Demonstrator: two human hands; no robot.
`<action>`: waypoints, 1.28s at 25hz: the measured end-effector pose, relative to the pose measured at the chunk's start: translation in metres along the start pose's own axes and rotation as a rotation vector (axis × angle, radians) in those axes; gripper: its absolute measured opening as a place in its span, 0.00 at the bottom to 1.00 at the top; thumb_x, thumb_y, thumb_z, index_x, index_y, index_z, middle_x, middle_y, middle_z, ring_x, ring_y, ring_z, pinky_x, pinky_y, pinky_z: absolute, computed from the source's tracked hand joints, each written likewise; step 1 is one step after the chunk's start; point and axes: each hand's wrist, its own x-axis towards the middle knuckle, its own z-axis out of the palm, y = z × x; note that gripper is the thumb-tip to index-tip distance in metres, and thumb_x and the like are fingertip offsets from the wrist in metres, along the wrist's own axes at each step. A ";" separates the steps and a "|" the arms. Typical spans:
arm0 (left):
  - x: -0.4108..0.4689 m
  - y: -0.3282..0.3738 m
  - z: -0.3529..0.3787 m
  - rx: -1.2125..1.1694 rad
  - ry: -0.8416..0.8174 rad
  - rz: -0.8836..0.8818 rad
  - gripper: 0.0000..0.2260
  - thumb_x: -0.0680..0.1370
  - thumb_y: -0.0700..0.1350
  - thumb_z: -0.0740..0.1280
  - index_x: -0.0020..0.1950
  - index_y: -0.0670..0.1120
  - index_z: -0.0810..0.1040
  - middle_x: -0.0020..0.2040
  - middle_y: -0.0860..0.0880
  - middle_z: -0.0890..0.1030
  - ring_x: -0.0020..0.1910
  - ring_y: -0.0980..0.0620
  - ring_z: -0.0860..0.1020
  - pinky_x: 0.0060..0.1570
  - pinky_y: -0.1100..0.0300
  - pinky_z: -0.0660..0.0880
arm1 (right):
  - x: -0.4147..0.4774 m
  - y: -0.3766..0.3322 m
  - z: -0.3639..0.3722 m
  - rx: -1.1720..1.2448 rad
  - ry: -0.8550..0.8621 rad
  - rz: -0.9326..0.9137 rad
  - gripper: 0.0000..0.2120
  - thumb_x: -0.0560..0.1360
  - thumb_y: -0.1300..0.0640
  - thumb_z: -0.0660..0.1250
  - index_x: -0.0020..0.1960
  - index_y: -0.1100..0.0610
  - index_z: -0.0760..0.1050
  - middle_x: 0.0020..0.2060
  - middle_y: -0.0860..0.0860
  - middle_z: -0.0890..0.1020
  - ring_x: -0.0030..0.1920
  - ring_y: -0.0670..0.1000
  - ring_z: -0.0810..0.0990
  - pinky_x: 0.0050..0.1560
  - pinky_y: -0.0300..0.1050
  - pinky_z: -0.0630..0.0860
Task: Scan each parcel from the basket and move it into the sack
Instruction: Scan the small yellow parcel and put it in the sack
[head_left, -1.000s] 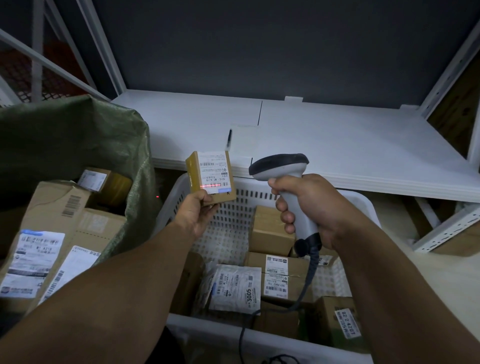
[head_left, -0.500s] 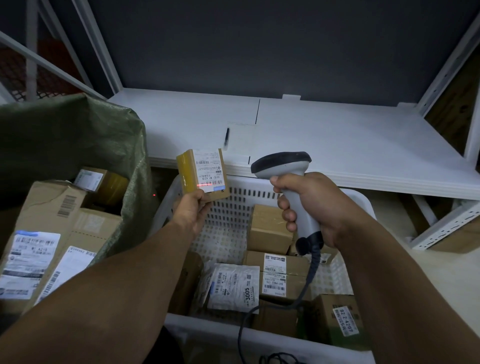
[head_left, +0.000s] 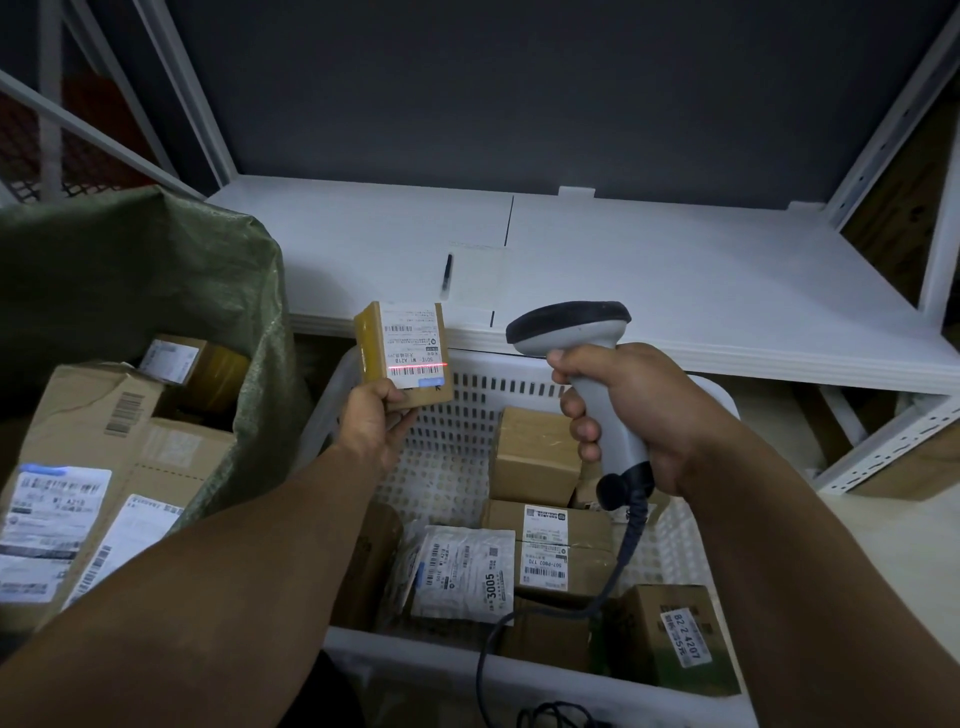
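Left of the left hand (head_left: 371, 426), the green woven sack (head_left: 156, 260) already holds several labelled cardboard boxes (head_left: 93, 431), so the job looks well underway. That hand grips a small brown cardboard parcel with a white label (head_left: 402, 353) by its lower end, and a red scan line crosses the label. To its right, the grey handheld scanner (head_left: 576, 332) points at it, with the right hand (head_left: 628, 415) clenched round its handle. Below both hands, the white perforated plastic basket (head_left: 447, 415) holds several unscanned parcels (head_left: 535, 447).

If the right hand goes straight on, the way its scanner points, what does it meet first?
Probably the small parcel the left hand holds: the red line from the right hand's scanner lies on its label. Depth is unclear.
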 end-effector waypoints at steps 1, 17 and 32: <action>-0.001 0.000 0.001 0.010 0.006 -0.006 0.24 0.75 0.34 0.60 0.71 0.44 0.75 0.63 0.42 0.82 0.63 0.43 0.81 0.66 0.50 0.77 | 0.000 0.000 -0.001 0.001 -0.001 0.001 0.07 0.78 0.55 0.70 0.48 0.59 0.75 0.30 0.53 0.74 0.24 0.50 0.70 0.26 0.41 0.70; 0.032 -0.006 -0.022 0.048 0.038 0.004 0.28 0.74 0.34 0.67 0.74 0.47 0.70 0.62 0.44 0.83 0.57 0.46 0.85 0.59 0.50 0.82 | -0.003 0.001 -0.010 0.027 -0.002 -0.007 0.08 0.78 0.56 0.69 0.48 0.60 0.75 0.29 0.53 0.74 0.24 0.50 0.69 0.26 0.41 0.69; 0.000 -0.001 0.002 0.131 -0.085 -0.025 0.18 0.77 0.32 0.61 0.65 0.45 0.75 0.65 0.42 0.81 0.64 0.44 0.79 0.67 0.50 0.76 | -0.001 -0.004 -0.004 0.038 0.018 -0.044 0.09 0.78 0.55 0.70 0.50 0.61 0.75 0.29 0.54 0.75 0.24 0.50 0.70 0.26 0.41 0.70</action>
